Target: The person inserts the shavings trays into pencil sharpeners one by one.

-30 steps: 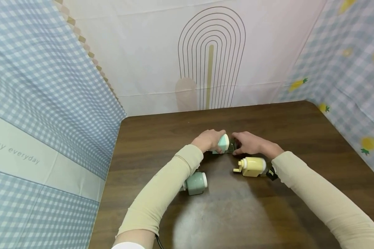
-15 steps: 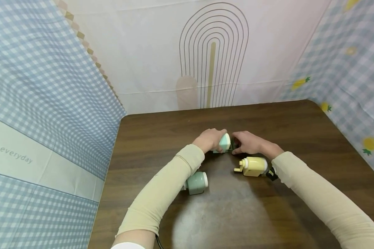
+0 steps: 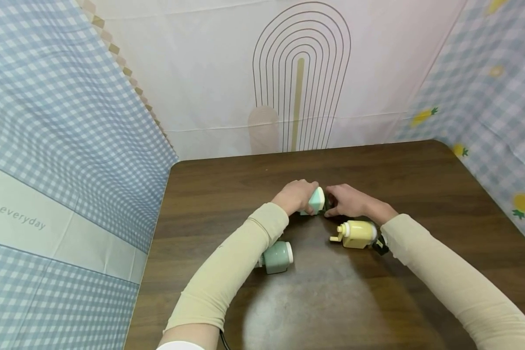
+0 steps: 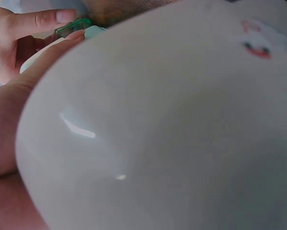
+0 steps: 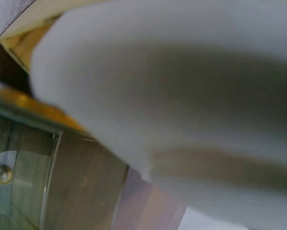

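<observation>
In the head view my left hand [image 3: 295, 195] grips a mint pencil sharpener [image 3: 316, 201] with a white end, low over the table. My right hand [image 3: 347, 200] is at that white end, its fingers and thumb pinching a dark, see-through part [image 3: 326, 206]. The left wrist view shows a clear green plastic piece [image 4: 75, 27] close to the fingertips. A yellow crank pencil sharpener [image 3: 358, 234] lies below my right wrist. Beside my left forearm lies a grey-green sharpener [image 3: 278, 256], partly covered by the sleeve.
The brown wooden table [image 3: 210, 194] meets a white printed cloth [image 3: 210, 87] at its back edge. Checked curtains [image 3: 70, 121] hang at both sides. A blurred pale surface [image 5: 172, 96] fills much of the right wrist view, beside a transparent box-like piece [image 5: 23, 177].
The right fingers and the dark see-through part have come slightly closer to the mint sharpener's white end. The left hand keeps its grip, and the other sharpeners stay on the table.
</observation>
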Tool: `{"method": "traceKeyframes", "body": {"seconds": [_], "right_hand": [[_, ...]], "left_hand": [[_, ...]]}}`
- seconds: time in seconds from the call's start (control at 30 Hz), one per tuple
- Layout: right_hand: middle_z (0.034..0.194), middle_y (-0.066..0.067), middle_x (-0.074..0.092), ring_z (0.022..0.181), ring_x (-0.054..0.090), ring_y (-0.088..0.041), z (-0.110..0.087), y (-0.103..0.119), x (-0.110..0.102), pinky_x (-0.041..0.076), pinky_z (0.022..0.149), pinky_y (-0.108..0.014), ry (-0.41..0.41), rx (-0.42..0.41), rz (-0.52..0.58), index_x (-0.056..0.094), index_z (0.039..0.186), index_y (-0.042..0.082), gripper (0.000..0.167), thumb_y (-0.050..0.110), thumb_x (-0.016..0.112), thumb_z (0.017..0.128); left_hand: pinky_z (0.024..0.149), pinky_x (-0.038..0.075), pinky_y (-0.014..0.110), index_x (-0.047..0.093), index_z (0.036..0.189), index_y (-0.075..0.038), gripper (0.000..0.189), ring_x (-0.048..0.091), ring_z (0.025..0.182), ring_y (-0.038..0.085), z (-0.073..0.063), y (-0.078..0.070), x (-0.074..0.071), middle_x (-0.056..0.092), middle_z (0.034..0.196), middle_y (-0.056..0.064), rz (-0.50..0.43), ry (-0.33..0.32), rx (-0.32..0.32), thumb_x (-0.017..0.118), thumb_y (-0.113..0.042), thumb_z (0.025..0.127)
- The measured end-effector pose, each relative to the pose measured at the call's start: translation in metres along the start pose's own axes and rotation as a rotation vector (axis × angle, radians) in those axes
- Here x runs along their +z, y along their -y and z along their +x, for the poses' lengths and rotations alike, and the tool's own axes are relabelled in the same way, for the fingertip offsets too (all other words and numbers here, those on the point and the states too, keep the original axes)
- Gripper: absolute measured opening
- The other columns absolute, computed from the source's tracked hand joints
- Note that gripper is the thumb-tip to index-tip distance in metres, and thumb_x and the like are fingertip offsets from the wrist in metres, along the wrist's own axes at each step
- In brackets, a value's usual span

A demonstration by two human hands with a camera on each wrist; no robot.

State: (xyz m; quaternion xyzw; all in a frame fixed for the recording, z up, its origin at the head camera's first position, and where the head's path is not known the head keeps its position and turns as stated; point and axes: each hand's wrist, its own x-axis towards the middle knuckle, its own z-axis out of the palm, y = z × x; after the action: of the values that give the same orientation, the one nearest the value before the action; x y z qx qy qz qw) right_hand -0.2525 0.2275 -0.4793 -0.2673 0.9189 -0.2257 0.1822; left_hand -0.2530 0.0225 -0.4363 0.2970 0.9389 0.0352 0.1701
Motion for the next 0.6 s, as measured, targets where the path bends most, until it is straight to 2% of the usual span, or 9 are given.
{"method": "traceKeyframes", "body": {"seconds": [0.27,0.6], "right_hand": [[0.091,-0.003,0.066,0.077,0.06,-0.016,0.004,0.005,0.001,0.052,0.071,-0.038,-0.001,-0.015,0.021,0.064,0.108,0.009,0.032,0.023,0.087,0.091],[0.101,-0.002,0.07,0.085,0.066,-0.016,0.012,0.008,0.005,0.056,0.076,-0.038,-0.009,0.0,0.044,0.067,0.122,0.005,0.045,0.027,0.089,0.089]], "left_hand": [[0.089,0.056,0.033,0.057,0.142,-0.015,0.067,0.067,0.106,0.019,0.001,-0.001,0.001,0.069,0.125,0.005,0.025,-0.009,0.002,0.089,-0.038,0.088],[0.088,0.056,0.032,0.057,0.142,-0.014,0.066,0.066,0.104,0.019,0.0,-0.001,0.0,0.069,0.124,0.006,0.031,-0.015,0.002,0.089,-0.037,0.088]]}}
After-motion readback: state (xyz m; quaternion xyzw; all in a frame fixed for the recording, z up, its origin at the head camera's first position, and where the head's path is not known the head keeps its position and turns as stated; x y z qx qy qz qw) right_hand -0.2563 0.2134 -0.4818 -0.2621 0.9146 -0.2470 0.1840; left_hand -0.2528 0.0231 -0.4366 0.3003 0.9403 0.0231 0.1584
